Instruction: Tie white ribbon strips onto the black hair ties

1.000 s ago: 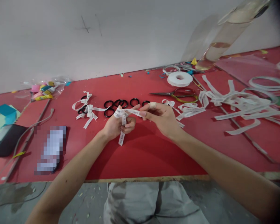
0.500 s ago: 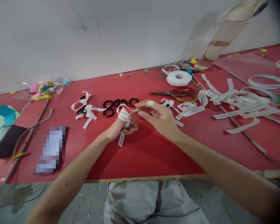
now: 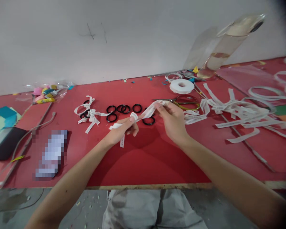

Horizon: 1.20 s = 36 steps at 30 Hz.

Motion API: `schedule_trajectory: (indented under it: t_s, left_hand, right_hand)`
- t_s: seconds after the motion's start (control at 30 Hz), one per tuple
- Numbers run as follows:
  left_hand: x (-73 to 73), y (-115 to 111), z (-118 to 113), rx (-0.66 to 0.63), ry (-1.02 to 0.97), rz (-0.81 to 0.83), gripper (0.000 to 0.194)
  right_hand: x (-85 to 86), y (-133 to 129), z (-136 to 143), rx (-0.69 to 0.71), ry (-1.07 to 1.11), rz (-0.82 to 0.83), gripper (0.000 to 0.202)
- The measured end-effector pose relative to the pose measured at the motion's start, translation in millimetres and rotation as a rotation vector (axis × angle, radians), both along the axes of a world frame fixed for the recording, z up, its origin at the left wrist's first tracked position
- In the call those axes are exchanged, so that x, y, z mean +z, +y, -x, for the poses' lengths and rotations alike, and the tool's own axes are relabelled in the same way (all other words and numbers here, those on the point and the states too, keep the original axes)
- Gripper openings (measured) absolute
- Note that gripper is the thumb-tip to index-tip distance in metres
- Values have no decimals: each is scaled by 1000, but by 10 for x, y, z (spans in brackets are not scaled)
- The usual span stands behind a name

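red tbl (image 3: pixel 143 165), ribbon (image 3: pixel 148 111) b/w hands (image 3: pixel 173 123), farther apart than b4

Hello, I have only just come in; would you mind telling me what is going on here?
A person is working a printed white ribbon between two bare hands over a red table. The left hand holds it looped by the thumb, with one end hanging below; the right hand pinches the other stretch. Loose black rings lie beyond the hands, tied bows lie to the left, and scissors lie behind the right hand.
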<state>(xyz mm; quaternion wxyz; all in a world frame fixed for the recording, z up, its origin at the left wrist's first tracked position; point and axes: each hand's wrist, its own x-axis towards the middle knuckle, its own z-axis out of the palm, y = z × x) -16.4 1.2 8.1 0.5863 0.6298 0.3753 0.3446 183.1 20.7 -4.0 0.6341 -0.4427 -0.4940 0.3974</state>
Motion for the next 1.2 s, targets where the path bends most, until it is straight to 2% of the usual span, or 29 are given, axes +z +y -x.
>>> schedule_trajectory:
  t_s: [0.1,0.17,0.2,0.27,0.3,0.37,0.47,0.53,0.63,0.73,0.8,0.83,0.9,0.93,1.0,1.1,1.2]
  left_hand:
    - [18,51,57,177,-192,16,44]
    - [45,91,98,329,-337,13,32]
    - [59,111,121,383,-390,-5,30]
    - [76,148,166,438,-433,-64,42]
    - [75,164,186,445,-413,-95,48]
    - [55,183,216,524,-308,-218,47]
    - [13,171,222,638,-110,-427,23]
    - [4,135,202,592,-14,-533,13]
    - [24,56,146,411,-19,-596,17]
    - [54,-31,76,123,2,-559,38]
    - [67,-82,25,-53,90,-547,56]
    - [70,-101,1,-88,120,-550,53]
    - [71,-121,-38,-34,186,-548,27]
    - [69,-121,-48,13,211,-529,18]
    - [66,-104,-43,130,201,-450,16]
    - [69,-57,16,311,61,-300,17]
    - [85,-6,91,405,-24,-208,17]
  right_hand:
    - [-17,100,-30,84,330,124,28]
    - [-18,129,-49,86,446,168,31]
    - [-18,137,-61,75,472,176,31]
    - [-23,148,-89,59,488,169,29]
    - [-28,154,-104,58,492,158,28]
    - [-35,166,-127,76,502,143,24]
    - [-19,152,-124,182,500,171,19]
    - [17,105,-98,311,473,184,14]
    - [97,-17,-59,529,351,116,14]
    - [187,-150,-48,920,209,213,24]
    - [231,-212,-57,1077,155,287,21]
    - [242,-228,-64,1139,111,318,22]
    - [240,-230,-80,1216,66,339,26]
    - [227,-217,-85,1207,62,334,28]
    - [193,-173,-84,1080,114,298,31]
    - [160,-82,-64,734,235,204,35]
    - [168,26,-89,385,281,93,47]
